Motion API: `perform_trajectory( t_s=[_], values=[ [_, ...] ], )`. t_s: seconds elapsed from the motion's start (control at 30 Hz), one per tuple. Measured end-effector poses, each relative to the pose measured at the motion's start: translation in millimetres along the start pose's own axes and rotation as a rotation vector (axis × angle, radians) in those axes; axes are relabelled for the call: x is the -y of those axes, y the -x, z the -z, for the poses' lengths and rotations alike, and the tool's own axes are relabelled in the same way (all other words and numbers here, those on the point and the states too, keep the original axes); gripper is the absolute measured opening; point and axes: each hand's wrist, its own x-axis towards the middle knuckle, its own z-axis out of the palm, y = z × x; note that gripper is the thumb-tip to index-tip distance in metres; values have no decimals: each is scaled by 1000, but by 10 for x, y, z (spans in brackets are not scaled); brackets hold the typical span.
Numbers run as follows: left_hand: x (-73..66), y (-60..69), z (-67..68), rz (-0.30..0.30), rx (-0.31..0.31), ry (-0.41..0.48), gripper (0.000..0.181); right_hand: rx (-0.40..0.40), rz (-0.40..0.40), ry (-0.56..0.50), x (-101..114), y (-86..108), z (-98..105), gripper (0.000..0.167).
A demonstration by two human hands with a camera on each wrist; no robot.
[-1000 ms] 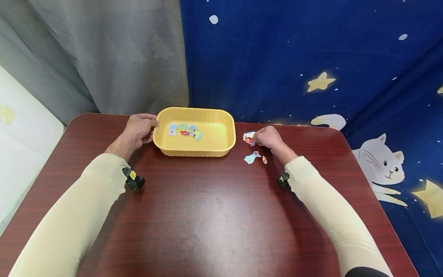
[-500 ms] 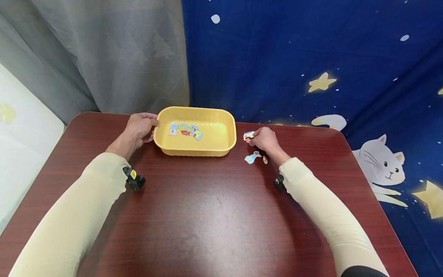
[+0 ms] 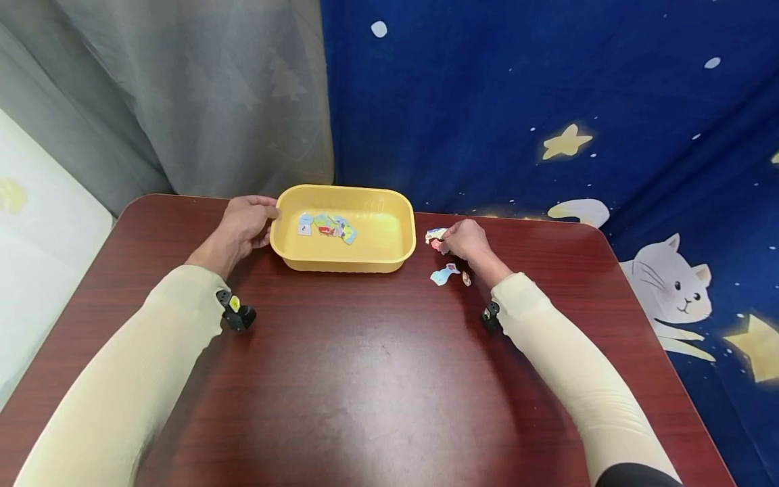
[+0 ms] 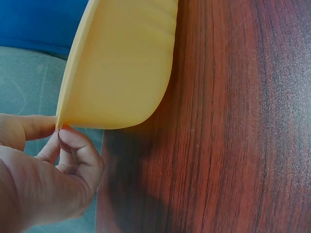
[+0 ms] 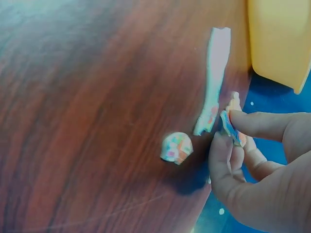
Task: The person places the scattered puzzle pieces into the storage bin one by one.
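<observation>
Nearest us, two cream sleeves [image 3: 130, 358] reach over the dark red wood-grain surface [image 3: 365, 352]; on the left wrist we see a black camera [image 3: 240, 318] with a yellow label [image 3: 234, 304], its print too small for us to read. Farther on, a light blue piece [image 3: 443, 274] and a small orange piece [image 3: 466, 278] lie near each other on the surface. Just past them is the right hand [image 3: 470, 241], its fingers drawn together, pinching a thin printed piece [image 5: 229, 129] that we see tilted in the right wrist view; paler orange shows behind it, and we cannot tell whether that is another piece. Left of this hand, apart from it, we find the yellow basin [image 3: 386, 237] with several colorful pieces [image 3: 335, 229] inside. The left hand [image 3: 241, 224] pinches the basin's left rim between closed fingers. Behind hang a gray curtain [image 3: 243, 95] and a blue curtain [image 3: 456, 101] with stars and a white cat.
</observation>
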Motion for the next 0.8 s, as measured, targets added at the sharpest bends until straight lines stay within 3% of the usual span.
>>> perform_trajectory(
  t_s=[0.1,0.33,0.53,0.8],
  values=[
    [-2,1,-1,-2,-3,-3,38,47,-23,-130,1,-41,32,14],
    [-2,0,-5,-3,-1,3,38,114,-94,-419,-6,-133,125,24],
    [-15,10,-10,-3,-3,-1,38,97,-137,-532,15,-176,230,22],
    [-8,12,-6,4,-3,1,38,60,-105,-631,110,-200,333,24]
  ],
)
